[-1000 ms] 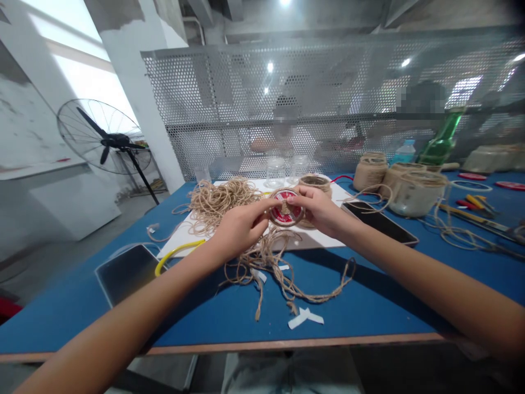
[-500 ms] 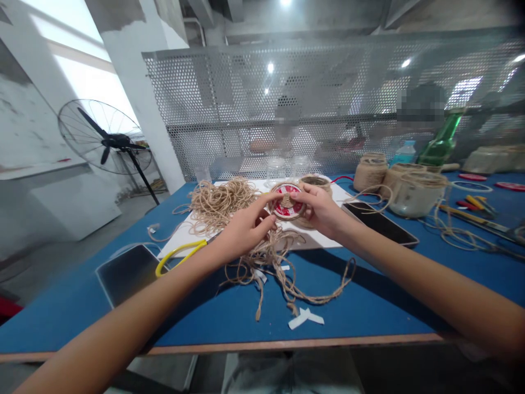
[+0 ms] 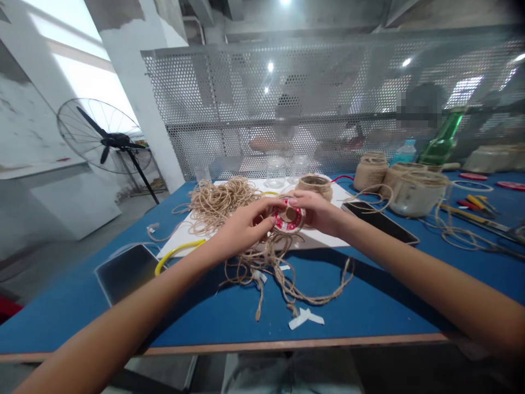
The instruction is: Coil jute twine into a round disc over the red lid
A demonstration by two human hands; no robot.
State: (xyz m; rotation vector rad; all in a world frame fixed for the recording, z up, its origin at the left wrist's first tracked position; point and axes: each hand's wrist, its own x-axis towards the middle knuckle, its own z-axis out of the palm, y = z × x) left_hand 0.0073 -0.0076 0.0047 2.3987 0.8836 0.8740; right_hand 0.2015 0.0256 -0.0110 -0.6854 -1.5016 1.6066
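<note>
Fingers (image 3: 266,206) of left hand (image 3: 241,229) and right hand (image 3: 318,212) are clamped on opposite sides of red-and-white disc (image 3: 285,224), held up over loose twine (image 3: 270,254) on blue worktop (image 3: 369,306). Twine-wrapped jar (image 3: 315,189) stands just behind right hand.

My blue table (image 3: 381,314) carries a white sheet (image 3: 324,239) in front of me, loose twine (image 3: 269,259) and paper scraps (image 3: 304,317) near my edge, and a dark panel (image 3: 130,273) on my left. A black tablet (image 3: 381,224) lies to my right, with jars (image 3: 370,174), a green bottle (image 3: 439,146) and pliers (image 3: 473,202) farther off.
</note>
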